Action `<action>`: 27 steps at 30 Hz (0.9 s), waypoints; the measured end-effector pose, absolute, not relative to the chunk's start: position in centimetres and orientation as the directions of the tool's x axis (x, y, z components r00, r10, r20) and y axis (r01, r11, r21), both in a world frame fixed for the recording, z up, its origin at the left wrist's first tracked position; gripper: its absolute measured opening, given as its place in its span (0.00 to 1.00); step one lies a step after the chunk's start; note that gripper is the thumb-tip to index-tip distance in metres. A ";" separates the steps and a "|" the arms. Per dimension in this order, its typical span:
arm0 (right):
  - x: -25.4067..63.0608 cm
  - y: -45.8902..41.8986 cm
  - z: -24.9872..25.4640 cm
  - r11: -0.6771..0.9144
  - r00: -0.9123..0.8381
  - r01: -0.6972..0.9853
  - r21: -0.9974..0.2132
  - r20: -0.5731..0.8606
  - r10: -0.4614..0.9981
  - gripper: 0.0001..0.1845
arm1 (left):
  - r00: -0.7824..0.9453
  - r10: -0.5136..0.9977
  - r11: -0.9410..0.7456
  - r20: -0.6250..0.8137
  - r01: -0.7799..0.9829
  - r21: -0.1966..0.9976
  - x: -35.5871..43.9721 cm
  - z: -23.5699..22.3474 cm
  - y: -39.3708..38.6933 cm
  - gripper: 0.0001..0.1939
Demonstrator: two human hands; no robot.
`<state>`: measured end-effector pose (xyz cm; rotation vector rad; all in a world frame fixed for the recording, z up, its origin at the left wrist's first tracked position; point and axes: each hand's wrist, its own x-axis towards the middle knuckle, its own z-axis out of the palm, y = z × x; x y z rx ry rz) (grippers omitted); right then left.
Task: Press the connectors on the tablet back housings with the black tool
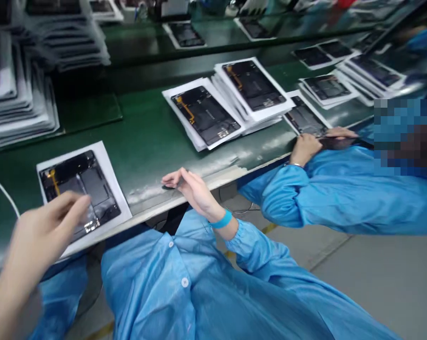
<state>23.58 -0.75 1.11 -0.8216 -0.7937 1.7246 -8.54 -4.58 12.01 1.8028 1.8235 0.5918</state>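
My left hand hovers over the near-left corner of an opened tablet, its fingers curled in and thumb and forefinger close together. Motion blur hides what, if anything, they pinch. The tablet lies on a white sheet at the bench edge, its dark inside facing up, with an orange ribbon cable on its left side. My right hand, with a teal wristband, rests at the bench edge right of the tablet. Its fingers are pressed together around something thin and dark that I cannot make out.
Stacked opened tablets on white sheets stand ahead on the green bench. Taller stacks rise at left. A co-worker's hands work on another tablet at right. More tablets lie on a raised shelf. A white cable runs at far left.
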 end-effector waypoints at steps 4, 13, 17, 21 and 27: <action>28.0 -1.6 0.4 -0.195 -0.066 -0.557 -0.808 -0.190 0.979 0.30 | 0.172 0.982 -0.060 -0.075 0.667 0.743 2.4 12.4 8.5 0.15; 34.5 2.4 0.1 -0.026 0.239 -0.521 -0.853 -0.176 0.955 0.21 | 0.041 0.998 -0.057 0.039 0.723 0.688 14.5 9.1 28.2 0.12; 36.1 4.6 0.6 -0.050 0.233 -0.492 -0.869 -0.187 0.954 0.19 | -0.041 0.999 0.011 0.028 0.723 0.691 14.2 8.0 30.2 0.08; 36.5 6.2 1.3 -0.070 0.217 -0.465 -0.883 -0.191 0.957 0.15 | -0.086 0.996 0.067 -0.012 0.678 0.732 13.6 7.4 31.1 0.10; 36.7 6.7 2.2 -0.104 0.187 -0.422 -0.901 -0.199 0.962 0.16 | -0.071 0.996 0.076 -0.048 0.456 0.887 13.7 6.9 29.5 0.06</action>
